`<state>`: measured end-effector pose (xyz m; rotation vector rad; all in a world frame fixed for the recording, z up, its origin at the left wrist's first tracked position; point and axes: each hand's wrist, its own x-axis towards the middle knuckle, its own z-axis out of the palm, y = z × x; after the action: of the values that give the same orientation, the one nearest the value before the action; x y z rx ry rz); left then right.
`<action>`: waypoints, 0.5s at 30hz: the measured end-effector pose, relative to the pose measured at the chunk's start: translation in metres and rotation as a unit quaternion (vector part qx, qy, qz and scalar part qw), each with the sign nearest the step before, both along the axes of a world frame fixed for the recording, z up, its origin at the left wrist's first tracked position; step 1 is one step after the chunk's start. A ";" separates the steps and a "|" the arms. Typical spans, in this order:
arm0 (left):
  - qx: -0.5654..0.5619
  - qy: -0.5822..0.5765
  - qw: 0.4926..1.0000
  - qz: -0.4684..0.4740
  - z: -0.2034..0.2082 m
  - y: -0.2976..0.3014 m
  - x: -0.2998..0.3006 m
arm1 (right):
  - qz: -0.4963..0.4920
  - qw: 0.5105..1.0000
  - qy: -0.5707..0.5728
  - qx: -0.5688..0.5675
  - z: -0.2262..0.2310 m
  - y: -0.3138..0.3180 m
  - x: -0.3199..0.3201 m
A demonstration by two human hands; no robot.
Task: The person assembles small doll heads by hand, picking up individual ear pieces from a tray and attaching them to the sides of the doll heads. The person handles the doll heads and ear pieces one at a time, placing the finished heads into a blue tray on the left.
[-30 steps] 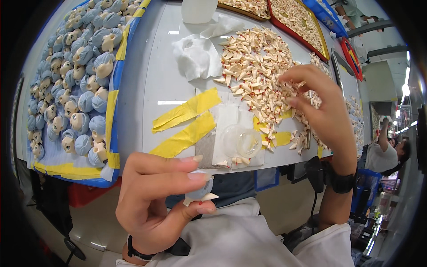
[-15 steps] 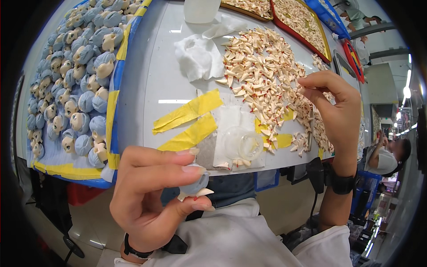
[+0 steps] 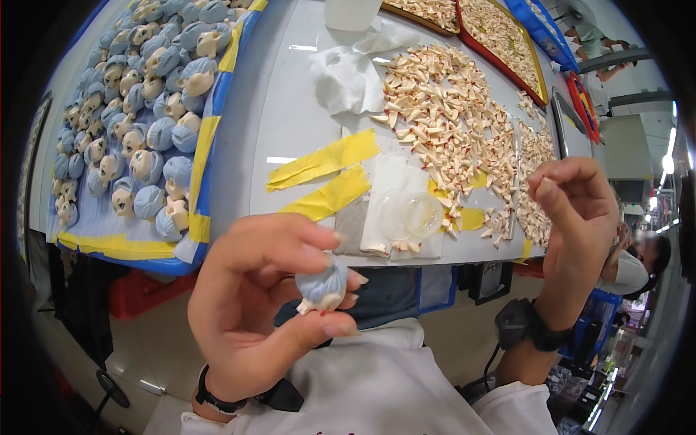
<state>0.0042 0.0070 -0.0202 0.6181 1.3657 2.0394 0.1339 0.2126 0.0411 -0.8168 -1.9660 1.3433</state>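
Note:
Between the thumb and fingers of my left hand (image 3: pixel 250 297) is a small doll head (image 3: pixel 321 284) with light blue hair, held in front of my body below the table edge. A red speck shows on its underside, beside my thumb. My right hand (image 3: pixel 580 206) is raised at the right, thumb and forefinger pinched together; whatever tiny thing may be between them is too small to name. Beyond it lies a spread pile of pointed cream pieces (image 3: pixel 442 109) with red tips. A small clear cup (image 3: pixel 424 216) rests on white paper near the table edge.
A blue-rimmed tray (image 3: pixel 206 170) full of blue-haired doll heads (image 3: pixel 147 167) stands at the left. Yellow tape strips (image 3: pixel 326 159), crumpled white tissue (image 3: pixel 346 80) and a translucent container (image 3: pixel 351 13) lie mid-table. A red-and-yellow tray (image 3: pixel 500 47) holds more cream pieces. Another person (image 3: pixel 631 268) sits far right.
My right hand has drawn back from the pile, rightward and nearer to me. My left hand has turned the doll head; the cream point that stuck out under it no longer shows.

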 end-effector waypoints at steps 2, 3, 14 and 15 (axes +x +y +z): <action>0.023 -0.038 0.999 -0.021 0.000 0.000 0.002 | 0.041 0.999 0.029 -0.016 -0.005 -0.009 -0.001; 0.021 0.035 0.998 -0.040 -0.003 -0.001 0.000 | 0.060 0.998 0.034 0.011 -0.010 -0.013 -0.002; 0.034 0.012 0.996 -0.080 0.001 -0.003 -0.001 | 0.133 0.963 -0.051 0.227 -0.020 -0.041 -0.030; 0.048 0.025 0.996 -0.077 0.000 -0.002 -0.001 | 0.135 0.952 -0.069 0.267 -0.019 -0.041 -0.031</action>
<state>0.0029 0.0048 -0.0200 0.7965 1.2148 1.9857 0.1030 0.1714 0.0220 -0.3975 -2.4599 0.8281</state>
